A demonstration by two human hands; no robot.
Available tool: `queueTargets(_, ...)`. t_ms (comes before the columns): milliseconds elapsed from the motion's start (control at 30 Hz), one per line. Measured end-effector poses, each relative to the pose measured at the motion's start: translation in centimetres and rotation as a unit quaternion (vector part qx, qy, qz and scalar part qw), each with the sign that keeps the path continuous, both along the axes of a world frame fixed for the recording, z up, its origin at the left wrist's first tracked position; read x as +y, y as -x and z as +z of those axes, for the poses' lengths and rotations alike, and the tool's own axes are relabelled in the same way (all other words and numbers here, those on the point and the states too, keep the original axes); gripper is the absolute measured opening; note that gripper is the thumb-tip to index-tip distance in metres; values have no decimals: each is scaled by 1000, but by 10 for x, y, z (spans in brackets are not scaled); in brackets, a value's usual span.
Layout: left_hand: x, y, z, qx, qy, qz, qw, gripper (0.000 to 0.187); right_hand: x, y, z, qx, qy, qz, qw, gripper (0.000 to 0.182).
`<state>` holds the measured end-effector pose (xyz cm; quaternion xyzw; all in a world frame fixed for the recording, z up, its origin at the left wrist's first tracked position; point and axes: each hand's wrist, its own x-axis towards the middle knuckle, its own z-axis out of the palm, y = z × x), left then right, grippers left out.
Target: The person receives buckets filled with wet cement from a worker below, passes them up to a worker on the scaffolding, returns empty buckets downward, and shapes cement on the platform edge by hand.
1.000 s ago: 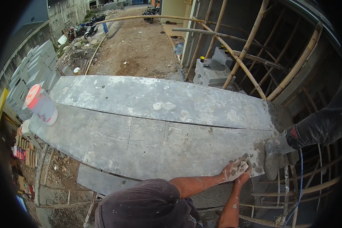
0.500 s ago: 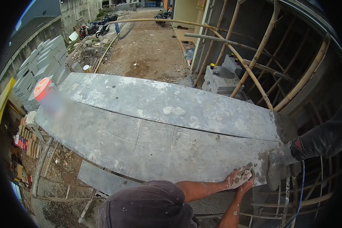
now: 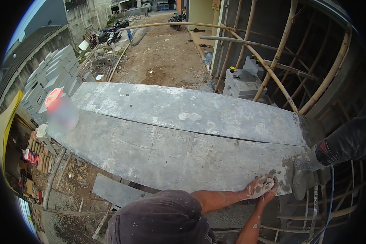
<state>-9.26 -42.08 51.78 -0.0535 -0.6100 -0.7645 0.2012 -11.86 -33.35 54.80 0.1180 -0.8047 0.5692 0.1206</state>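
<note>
My left hand [image 3: 258, 188] is closed, its back and fingers smeared with pale grey mortar. Against it, from the near side, presses my right hand [image 3: 269, 195], its fingers curled up around the left. Whatever may lie between the palms is hidden. Both hands are at the right front end of a grey platform board [image 3: 171, 158], beside dark wet smears on its surface. Just to their right stands a grey, dirt-covered boot [image 3: 301, 179] below a dark trouser leg [image 3: 343, 142].
A container with an orange lid [image 3: 54, 97] stands at the platform's left end. Bamboo poles [image 3: 278, 57] cross at the right. Grey blocks [image 3: 55, 69] are stacked at left, more blocks [image 3: 243, 83] beyond the platform. A gap runs between the boards. Ground lies below.
The view has shifted slightly, so the whole scene sits a little further right. My hands stay pressed together at the same end of the board, with only slight finger movement.
</note>
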Motion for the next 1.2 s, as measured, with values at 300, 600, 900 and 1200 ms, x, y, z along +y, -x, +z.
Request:
queueTargets(300, -5, -11, 46, -54, 83, 66, 993, 37, -1, -6, 13, 15, -56, -39, 998, 35)
queueTargets(600, 2, -5, 53, -92, 175, 91, 976, 37, 11, -1, -9, 20, -132, -77, 988, 39)
queueTargets(900, 8, -3, 54, -89, 181, 113, 973, 39, 14, -4, 1, 26, -108, -53, 992, 35)
queueTargets(1200, 7, -7, 60, -97, 251, 134, 954, 43, 21, -2, 7, 9, -62, 15, 998, 37)
